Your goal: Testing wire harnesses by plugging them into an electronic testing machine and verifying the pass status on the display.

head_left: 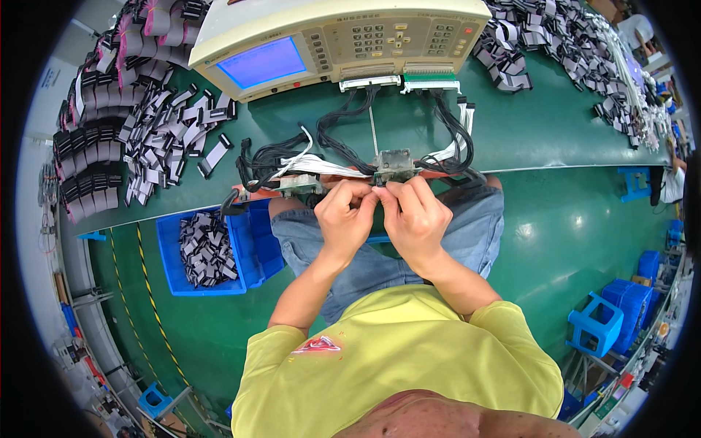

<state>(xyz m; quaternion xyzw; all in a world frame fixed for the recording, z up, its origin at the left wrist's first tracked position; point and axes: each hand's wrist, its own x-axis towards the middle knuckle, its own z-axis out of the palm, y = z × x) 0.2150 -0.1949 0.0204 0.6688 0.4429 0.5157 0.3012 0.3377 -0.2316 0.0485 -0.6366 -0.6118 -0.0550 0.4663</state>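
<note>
At the table's near edge, my left hand (344, 217) and my right hand (417, 219) meet with thumbs and index fingers pinched together. Whatever sits between the fingertips is small and mostly covered; only a dark bit shows. Just beyond the fingertips stands a small block-shaped connector fixture (395, 163) on the table edge. Black cable bundles (337, 133) and a white bundle (325, 166) lead to it. To its left is a second small circuit board with connectors (298, 184). Behind them a beige tester (328, 45) with a lit blue screen and keypad is plugged into these cables.
Loose short grey ribbon cables (166, 139) lie left on the green table (555, 131), beside stacked bundles (91, 157). More cables (544, 40) are heaped at the back right. Below the left edge hangs or stands a blue bin (169, 255) of ribbon cables. Blue stools (595, 325) stand right.
</note>
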